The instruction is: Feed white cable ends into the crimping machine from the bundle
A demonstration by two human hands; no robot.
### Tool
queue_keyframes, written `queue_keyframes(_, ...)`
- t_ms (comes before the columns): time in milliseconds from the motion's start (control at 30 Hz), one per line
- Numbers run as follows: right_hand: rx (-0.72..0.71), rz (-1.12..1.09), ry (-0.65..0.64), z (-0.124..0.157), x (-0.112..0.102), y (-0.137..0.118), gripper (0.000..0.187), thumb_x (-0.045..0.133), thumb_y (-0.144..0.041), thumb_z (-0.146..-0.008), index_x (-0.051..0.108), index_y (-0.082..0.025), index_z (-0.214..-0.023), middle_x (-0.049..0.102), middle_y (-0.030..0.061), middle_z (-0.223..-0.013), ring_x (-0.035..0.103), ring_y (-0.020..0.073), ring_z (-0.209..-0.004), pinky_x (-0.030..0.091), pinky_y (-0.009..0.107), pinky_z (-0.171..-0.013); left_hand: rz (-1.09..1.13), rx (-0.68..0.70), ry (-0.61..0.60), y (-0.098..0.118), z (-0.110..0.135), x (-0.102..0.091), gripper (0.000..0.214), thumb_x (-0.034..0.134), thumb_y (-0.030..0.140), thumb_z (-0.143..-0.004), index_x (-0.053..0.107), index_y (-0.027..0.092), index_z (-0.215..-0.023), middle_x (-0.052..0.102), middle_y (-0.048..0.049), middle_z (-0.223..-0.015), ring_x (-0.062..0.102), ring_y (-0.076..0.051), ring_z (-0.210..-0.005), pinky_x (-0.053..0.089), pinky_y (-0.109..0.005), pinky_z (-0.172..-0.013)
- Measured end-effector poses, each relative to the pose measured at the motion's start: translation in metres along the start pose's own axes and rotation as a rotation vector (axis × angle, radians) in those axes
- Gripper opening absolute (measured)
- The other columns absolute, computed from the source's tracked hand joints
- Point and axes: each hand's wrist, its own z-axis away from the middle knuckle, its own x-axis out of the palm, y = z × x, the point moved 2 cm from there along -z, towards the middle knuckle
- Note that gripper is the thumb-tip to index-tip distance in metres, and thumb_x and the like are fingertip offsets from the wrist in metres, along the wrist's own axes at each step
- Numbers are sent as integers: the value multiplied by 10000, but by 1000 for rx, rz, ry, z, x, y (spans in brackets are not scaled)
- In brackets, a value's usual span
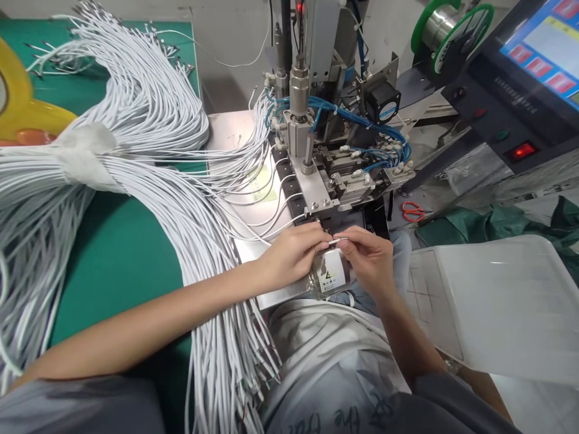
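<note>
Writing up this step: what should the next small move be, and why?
Probably bring the white cable end up to the black block: the left hand and right hand have it at their fingertips just in front of the machine, and several other white cables run up to that block in a row.

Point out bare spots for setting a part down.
Largest: the green tabletop between the two hanging sides of the white cable bundle, beyond the left forearm. Smaller: the metal plate's far corner, between bundle and machine. Crowded: mid-plate, under crossing cables, and around the left hand and right hand.
</note>
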Motion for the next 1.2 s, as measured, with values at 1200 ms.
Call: queue_keyframes(1200,-215,502,213,4,20,-9,162,543,-196,-816,638,-175,-687,353,-47,-503,298,81,-461,267,250,-466,-439,124,134,2,2,-2,217,448,126,-873,618,118,-739,525,-19,-643,438,-94,-542,334,-215,-467)
